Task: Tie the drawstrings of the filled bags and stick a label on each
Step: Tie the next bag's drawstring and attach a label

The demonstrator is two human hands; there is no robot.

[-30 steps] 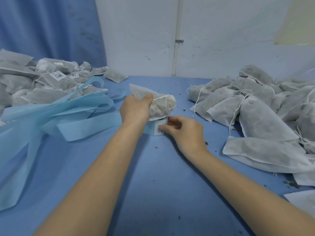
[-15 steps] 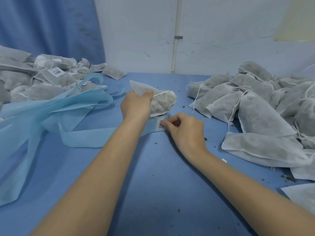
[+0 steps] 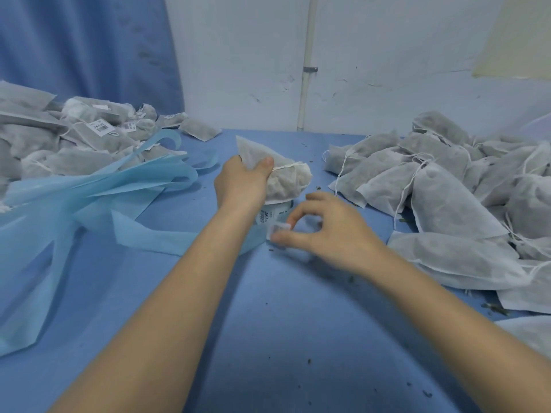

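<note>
My left hand (image 3: 243,183) grips a filled white drawstring bag (image 3: 287,180) at its cinched neck, holding it just above the blue table at the centre. Under the bag lies the blue label strip (image 3: 272,214) with printed labels on it. My right hand (image 3: 325,226) pinches a small white label (image 3: 278,231) between thumb and forefinger, a little in front of the strip and below the bag. The label is blurred.
A heap of labelled bags (image 3: 89,135) lies at the far left, with loops of used light-blue backing strip (image 3: 98,192) spilling toward the centre. A pile of unlabelled bags (image 3: 447,189) fills the right side. Dark crumbs dot the blue table (image 3: 283,323).
My right hand has pulled a label off the strip and drawn it back toward me. My left hand still holds the bag in the same place.
</note>
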